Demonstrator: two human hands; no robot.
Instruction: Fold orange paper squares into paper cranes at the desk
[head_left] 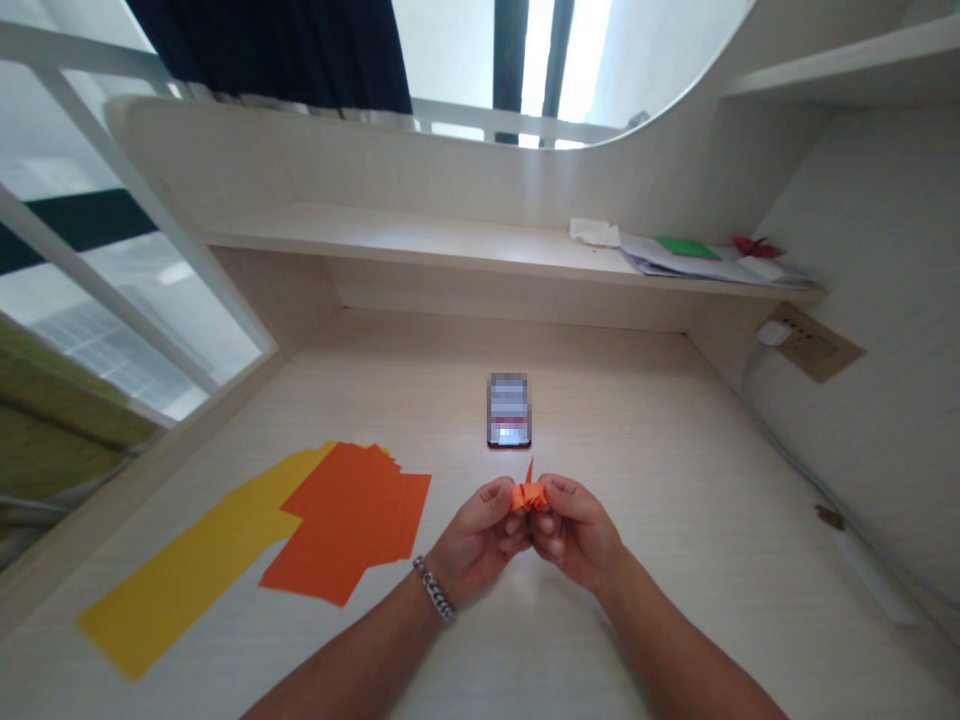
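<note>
Nothing here can be read. The phone [508, 410] just ahead of the hands [480, 535] has a lit screen, but it is pixelated (no letter or number survives the blur). The papers [712, 260] on the shelf [420, 240], well beyond the hands, show no legible print either.
</note>
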